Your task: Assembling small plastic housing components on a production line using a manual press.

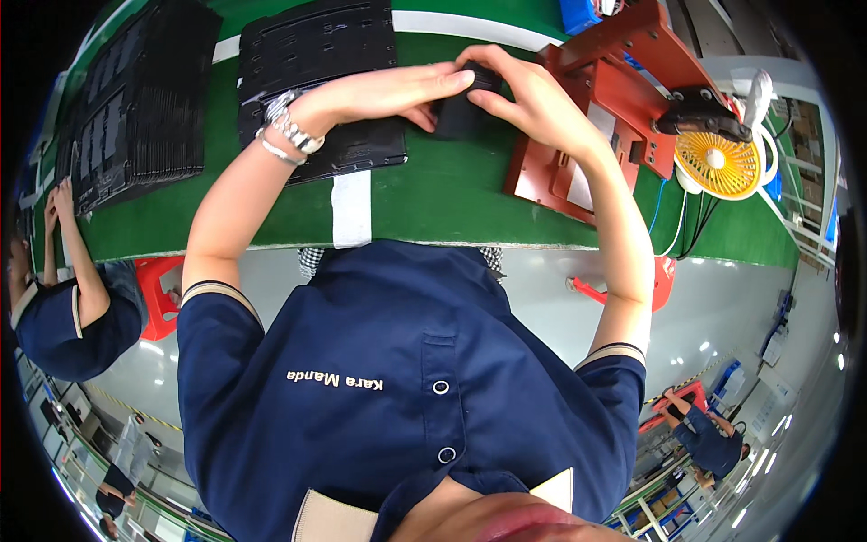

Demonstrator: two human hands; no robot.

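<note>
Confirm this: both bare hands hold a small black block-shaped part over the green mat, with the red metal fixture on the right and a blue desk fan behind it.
One detail is off: the desk fan is yellow, not blue, as the head view shows. The rest stands: the left hand and right hand hold the small black block-shaped part over the green mat, with the red metal fixture on the right.

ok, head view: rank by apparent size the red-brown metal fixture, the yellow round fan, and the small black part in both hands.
1. Red-brown metal fixture, largest.
2. Yellow round fan.
3. Small black part, smallest, though partly hidden by the left hand and right hand.
</note>
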